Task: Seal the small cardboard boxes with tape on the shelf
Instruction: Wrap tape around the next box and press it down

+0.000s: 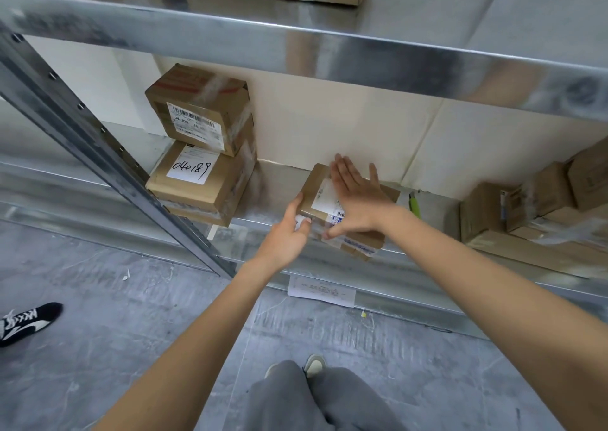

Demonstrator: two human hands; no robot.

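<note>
The metal shelf [279, 180] carries everything here, and the small cardboard box [316, 184] being worked on sits near its front edge, about midway along it. To the left of that box stands a stack of two labelled boxes [200, 154]; well to its right lie more boxes [526, 207], and just to its right a yellow-green cutter [415, 205]. The right hand [357, 197] lies flat on the box's top, fingers straight and spread, thumb down at the front edge. The left hand [289, 233] holds the box's near left corner, thumb and fingers pinching it there. This looks like the pressing-down step, with tape being smoothed over the seam. No tape roll is in view, so the next move probably calls for finding it or turning to another box.
</note>
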